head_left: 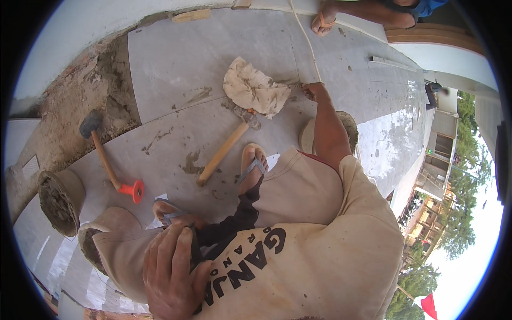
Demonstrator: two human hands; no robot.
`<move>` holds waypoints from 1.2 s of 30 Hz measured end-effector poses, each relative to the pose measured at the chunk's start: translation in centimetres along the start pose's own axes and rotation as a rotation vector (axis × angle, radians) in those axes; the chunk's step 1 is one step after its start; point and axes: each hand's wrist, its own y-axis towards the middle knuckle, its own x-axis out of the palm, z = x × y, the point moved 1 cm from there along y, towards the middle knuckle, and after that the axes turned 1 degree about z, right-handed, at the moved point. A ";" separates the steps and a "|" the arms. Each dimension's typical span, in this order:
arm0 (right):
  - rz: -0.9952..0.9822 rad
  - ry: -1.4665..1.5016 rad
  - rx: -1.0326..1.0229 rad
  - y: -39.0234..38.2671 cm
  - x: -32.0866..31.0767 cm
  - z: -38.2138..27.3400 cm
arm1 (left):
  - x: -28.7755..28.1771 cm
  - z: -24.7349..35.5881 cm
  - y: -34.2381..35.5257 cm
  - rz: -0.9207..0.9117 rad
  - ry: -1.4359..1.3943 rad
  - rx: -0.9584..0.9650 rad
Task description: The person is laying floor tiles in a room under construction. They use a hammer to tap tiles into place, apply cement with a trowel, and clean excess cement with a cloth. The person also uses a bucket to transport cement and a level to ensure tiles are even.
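My right hand (314, 92) is down at a joint between the grey floor tiles, its fingers closed. Whatever it pinches is too small to make out. A thin white cord (304, 34) runs across the tiles to this hand. My left hand (173, 269) rests on my left leg, fingers stretched out, nothing in it. Left of my right hand lies a crumpled, dirty beige cloth (256, 88). A hammer (224, 152) with a wooden handle lies beside it, its head near the cloth. Farther left is a mallet (104, 149) with a black head.
An orange-red spool (133, 191) touches the mallet's handle end. Mortar-caked buckets (72, 194) stand at the left, another bucket (308, 136) behind my right forearm. Bare rough mortar (114, 88) borders the tiles. Another person's sandalled foot (322, 24) is at the top. A metal bar (392, 63) lies right.
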 end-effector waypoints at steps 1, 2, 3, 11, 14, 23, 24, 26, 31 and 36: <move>0.007 -0.018 -0.001 -0.2 0.3 -0.2 | 0.0 -0.2 -0.2 0.022 -0.005 0.009; 0.018 -0.039 0.001 -0.1 0.2 -0.1 | 0.0 -0.3 -0.3 0.043 -0.015 0.018; 0.026 -0.060 0.003 0.0 0.4 -0.1 | 0.1 -0.2 -0.4 0.050 -0.016 0.016; 0.153 -0.278 -0.195 4.5 -1.4 2.6 | 0.3 -0.3 0.2 -0.025 -0.016 0.001; 0.186 -0.271 -0.204 3.8 0.4 2.6 | 0.3 -0.2 0.3 -0.033 -0.001 0.000; 0.184 -0.076 -0.071 1.7 0.3 2.4 | -1.2 0.6 1.6 -0.011 -0.592 -0.606; 0.193 -0.071 -0.079 2.0 -0.1 2.7 | -1.2 0.5 1.6 -0.005 -0.599 -0.595; 0.179 -0.092 -0.080 2.2 -0.1 2.9 | -0.2 -1.0 0.5 0.012 -0.035 0.041; 0.195 -0.120 -0.095 2.8 1.1 3.3 | -0.2 -1.0 -0.3 0.017 -0.024 0.023; 0.197 -0.091 -0.056 4.4 0.0 4.4 | -0.3 -1.1 -0.3 0.034 -0.047 0.033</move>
